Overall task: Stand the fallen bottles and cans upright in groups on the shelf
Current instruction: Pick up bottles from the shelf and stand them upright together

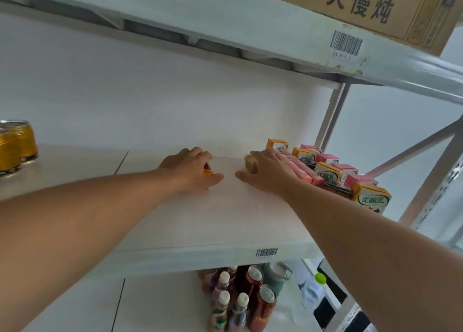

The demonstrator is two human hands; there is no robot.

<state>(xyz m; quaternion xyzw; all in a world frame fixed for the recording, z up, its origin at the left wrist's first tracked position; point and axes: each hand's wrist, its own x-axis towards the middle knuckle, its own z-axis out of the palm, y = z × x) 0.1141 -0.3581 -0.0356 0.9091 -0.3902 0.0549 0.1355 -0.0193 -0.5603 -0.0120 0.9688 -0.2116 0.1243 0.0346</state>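
Cartons (328,174) labelled 优酸乳, right grip (263,169) pinching one, left grip (193,167) perhaps pinching another

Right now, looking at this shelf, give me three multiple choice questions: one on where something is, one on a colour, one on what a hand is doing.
1. Where do the gold cans stand?
A. left end of the middle shelf
B. the top shelf
C. the floor

2. What colour are the carton tops mixed with the orange cartons at the right?
A. blue
B. pink
C. black

3. What is the left hand doing?
A. lying flat and open
B. hanging off the shelf edge
C. curled round a small orange and red item

Answers: 1 A, the cans sit at the far left of that board. 2 B, pink cartons alternate with orange ones. 3 C, the item shows between its fingers.
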